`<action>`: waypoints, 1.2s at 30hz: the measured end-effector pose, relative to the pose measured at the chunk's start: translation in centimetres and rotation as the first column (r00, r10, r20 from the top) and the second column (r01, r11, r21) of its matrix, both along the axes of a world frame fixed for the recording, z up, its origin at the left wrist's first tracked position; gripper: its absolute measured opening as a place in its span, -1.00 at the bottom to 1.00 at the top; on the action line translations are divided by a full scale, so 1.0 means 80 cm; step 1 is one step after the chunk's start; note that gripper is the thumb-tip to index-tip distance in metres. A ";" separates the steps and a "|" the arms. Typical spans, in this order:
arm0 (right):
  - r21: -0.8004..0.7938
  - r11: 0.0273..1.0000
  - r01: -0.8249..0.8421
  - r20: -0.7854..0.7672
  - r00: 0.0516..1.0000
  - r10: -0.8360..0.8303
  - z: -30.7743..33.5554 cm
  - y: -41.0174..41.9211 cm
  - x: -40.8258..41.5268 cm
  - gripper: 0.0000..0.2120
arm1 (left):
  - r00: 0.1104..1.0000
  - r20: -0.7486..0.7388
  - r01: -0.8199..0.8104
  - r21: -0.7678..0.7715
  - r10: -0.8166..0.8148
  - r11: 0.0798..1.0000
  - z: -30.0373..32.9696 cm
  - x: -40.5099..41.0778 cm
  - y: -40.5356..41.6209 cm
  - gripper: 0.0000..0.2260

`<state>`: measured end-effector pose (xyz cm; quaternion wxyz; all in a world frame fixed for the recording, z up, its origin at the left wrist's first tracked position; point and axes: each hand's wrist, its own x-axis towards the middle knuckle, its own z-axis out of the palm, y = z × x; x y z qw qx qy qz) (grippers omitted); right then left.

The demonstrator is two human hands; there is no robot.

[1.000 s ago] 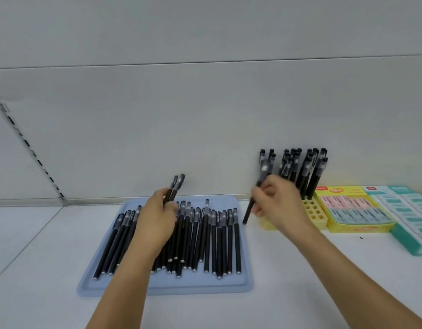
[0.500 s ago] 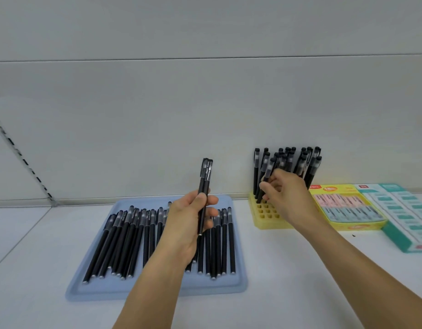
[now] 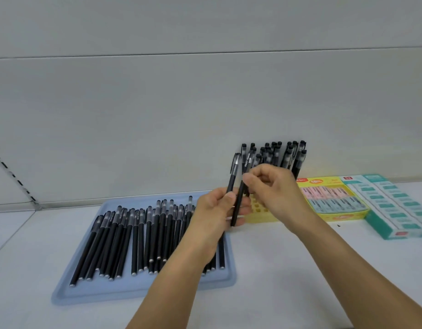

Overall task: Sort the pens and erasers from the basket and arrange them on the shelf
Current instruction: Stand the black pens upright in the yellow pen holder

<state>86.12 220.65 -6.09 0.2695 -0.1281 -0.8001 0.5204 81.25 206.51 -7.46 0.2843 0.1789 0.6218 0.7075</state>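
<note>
Several black pens (image 3: 138,236) lie side by side in a pale blue tray (image 3: 138,287) on the white shelf. My left hand (image 3: 217,212) holds two black pens (image 3: 233,184) upright above the tray's right end. My right hand (image 3: 276,186) pinches the right one of these pens near its cap. Behind my hands stands a yellow pen holder (image 3: 262,214) with several black pens (image 3: 286,155) upright in its holes; its front rows are bare. Erasers fill a yellow box (image 3: 333,203) to its right.
Two teal-and-white eraser boxes (image 3: 395,205) lie at the far right of the shelf. The grey back wall rises straight behind the holder. A slotted shelf upright (image 3: 15,179) runs down at the far left.
My left hand has carried its pens rightward from above the tray toward the holder. My right hand has left the holder's pens and come to pinch one of the pens in my left hand.
</note>
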 end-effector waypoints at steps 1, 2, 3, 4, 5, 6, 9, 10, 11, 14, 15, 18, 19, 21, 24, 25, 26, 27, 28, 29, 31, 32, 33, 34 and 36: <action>-0.006 0.998 0.064 -0.022 0.998 -0.065 0.002 0.008 0.003 -0.84 | 1.000 -0.006 -0.026 -0.004 0.026 1.000 0.000 -0.002 0.000 -0.81; 0.002 0.991 0.137 -0.046 0.990 -0.137 0.002 0.017 0.007 -0.85 | 0.999 -0.003 -0.054 0.000 0.054 0.999 -0.001 -0.004 -0.001 -0.82; 0.034 0.978 0.207 -0.069 0.977 -0.204 0.002 0.025 0.011 -0.86 | 0.997 0.004 -0.076 0.010 0.076 0.997 -0.002 -0.008 -0.003 -0.83; 0.091 0.960 0.263 -0.081 0.963 -0.256 0.001 0.032 0.014 -0.87 | 0.996 0.008 -0.092 0.022 0.092 0.996 -0.003 -0.010 -0.006 -0.83; 0.155 0.942 0.297 -0.077 0.955 -0.288 0.000 0.038 0.017 -0.87 | 0.995 0.006 -0.101 0.033 0.101 0.994 -0.004 -0.012 -0.008 -0.83; 0.205 0.929 0.309 -0.066 0.951 -0.302 -0.002 0.042 0.018 -0.87 | 0.995 -0.002 -0.104 0.041 0.104 0.994 -0.004 -0.012 -0.010 -0.83; 0.283 0.911 0.302 -0.038 0.952 -0.303 -0.009 0.048 0.015 -0.86 | 0.994 -0.027 -0.102 0.052 0.103 0.993 -0.007 -0.010 -0.011 -0.83; 0.298 0.907 0.298 -0.033 0.953 -0.302 -0.011 0.048 0.012 -0.87 | 0.994 -0.030 -0.104 0.051 0.105 0.993 -0.007 -0.010 -0.010 -0.83; 0.305 0.906 0.292 -0.030 0.954 -0.298 -0.013 0.049 0.009 -0.87 | 0.994 -0.026 -0.106 0.049 0.108 0.993 -0.008 -0.010 -0.009 -0.83; 0.325 0.910 0.258 -0.015 0.963 -0.268 -0.020 0.049 0.001 -0.86 | 0.994 -0.006 -0.107 0.051 0.108 0.993 -0.009 -0.009 -0.007 -0.84; 0.347 0.906 0.242 0.002 0.966 -0.258 -0.022 0.049 -0.002 -0.87 | 0.995 0.001 -0.104 0.055 0.104 0.993 -0.009 -0.008 -0.006 -0.84; 0.407 0.895 0.183 0.094 0.966 -0.240 -0.025 0.046 -0.009 -0.90 | 0.996 0.022 -0.093 0.057 0.092 0.994 -0.008 -0.006 -0.003 -0.84; 0.425 0.889 0.170 0.128 0.961 -0.245 -0.025 0.046 -0.010 -0.90 | 0.996 0.022 -0.089 0.053 0.088 0.995 -0.008 -0.006 -0.003 -0.83; 0.481 0.852 0.206 0.162 0.934 -0.318 -0.023 0.046 -0.010 -0.87 | 0.997 0.000 -0.072 0.038 0.072 0.997 -0.009 -0.006 -0.003 -0.83; 0.437 0.857 0.273 0.069 0.940 -0.334 -0.023 0.037 0.002 -0.76 | 0.995 -0.099 -0.017 -0.019 0.015 1.000 -0.010 -0.005 0.000 -0.83; 0.338 0.920 0.201 0.039 0.973 -0.227 -0.023 0.031 0.007 -0.74 | 0.988 -0.150 0.014 -0.056 -0.022 0.998 -0.011 -0.003 0.002 -0.83; 0.221 0.971 0.090 0.014 0.995 -0.096 -0.022 0.023 0.012 -0.74 | 0.975 -0.210 0.049 -0.104 -0.071 0.993 -0.013 -0.001 0.006 -0.83; 0.122 0.993 -0.008 -0.007 1.000 0.008 -0.020 0.018 0.016 -0.77 | 0.956 -0.267 0.081 -0.159 -0.122 0.984 -0.014 0.001 0.011 -0.84; 0.058 0.997 -0.056 -0.022 0.998 0.058 -0.018 0.017 0.018 -0.79 | 0.935 -0.314 0.104 -0.209 -0.167 0.972 -0.014 0.002 0.016 -0.84; 0.031 0.998 -0.063 -0.028 0.998 0.064 -0.016 0.019 0.020 -0.79 | 0.915 -0.350 0.117 -0.249 -0.202 0.961 -0.014 0.002 0.020 -0.84; 0.026 0.999 -0.028 -0.008 1.000 0.028 -0.013 0.026 0.023 -0.79 | 0.875 -0.417 0.117 -0.312 -0.247 0.943 -0.014 0.000 0.028 -0.86; 0.026 0.999 -0.020 0.018 1.000 0.019 -0.013 0.029 0.024 -0.80 | 0.849 -0.457 0.105 -0.346 -0.265 0.932 -0.014 -0.001 0.031 -0.87; 0.028 0.999 -0.021 0.044 0.999 0.020 -0.013 0.031 0.026 -0.81 | 0.813 -0.507 0.081 -0.386 -0.285 0.919 -0.015 -0.001 0.035 -0.87; 0.036 0.999 -0.018 0.064 0.998 0.016 -0.014 0.032 0.026 -0.81 | 0.756 -0.579 0.035 -0.429 -0.304 0.903 -0.016 -0.001 0.038 -0.87; 0.066 0.997 0.044 0.051 0.998 -0.048 -0.015 0.035 0.027 -0.81 | 0.548 -0.754 -0.114 -0.498 -0.364 0.860 -0.023 -0.002 0.040 -0.82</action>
